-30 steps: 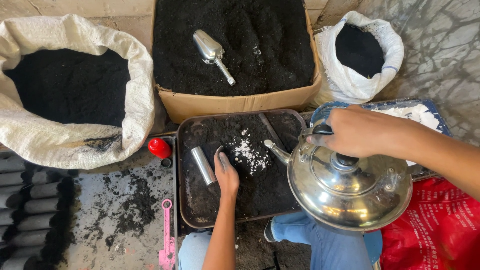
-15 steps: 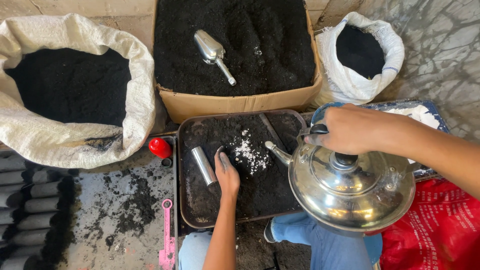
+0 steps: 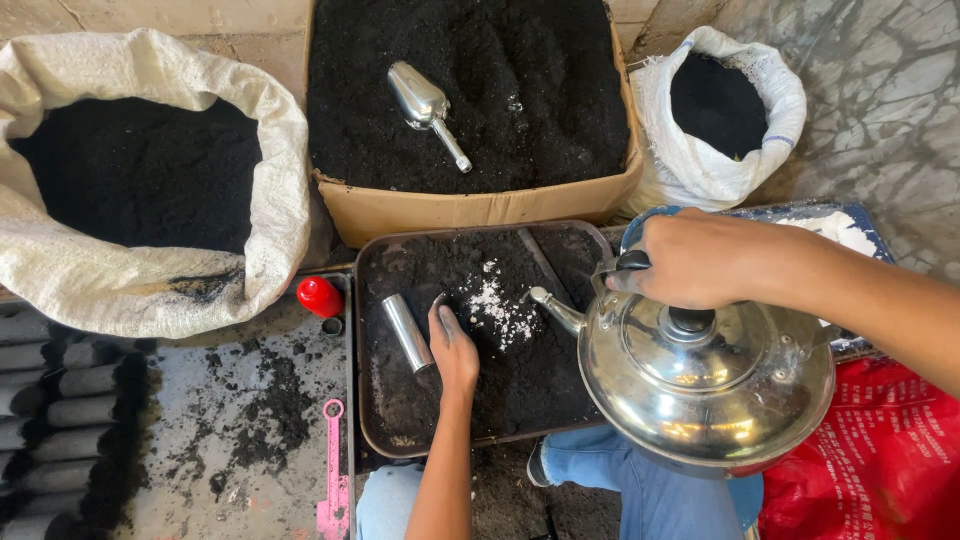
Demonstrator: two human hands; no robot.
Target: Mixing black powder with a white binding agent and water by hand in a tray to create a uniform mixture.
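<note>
The right hand (image 3: 700, 260) is wrapped tight around the black handle of a shiny metal kettle (image 3: 705, 385). The kettle hangs over the right edge of a dark tray (image 3: 372, 400). Its spout (image 3: 556, 308) points left, in over the tray, toward a small heap of white powder (image 3: 495, 305) lying on the black soil. From spout to back, the kettle runs left to right.

The left hand (image 3: 452, 345) rests in the soil near the middle of the tray. Its fingers are loosely bent and hold nothing; the fingertips point up at the powder. Just beside it on the left lies a small metal tube (image 3: 407, 332), tilted, with its long way running from the far edge toward the near edge.

Beyond the far edge of the tray stands a cardboard box (image 3: 470, 208) full of black soil, with a metal scoop (image 3: 428, 108) lying on top, handle pointing down and right. A big white sack (image 3: 265, 130) of soil sits on the left and a smaller white sack (image 3: 680, 160) on the right. A red cap (image 3: 319, 296) lies by the tray's far left corner, and a pink flat tool (image 3: 334, 470) lies near the left edge.
</note>
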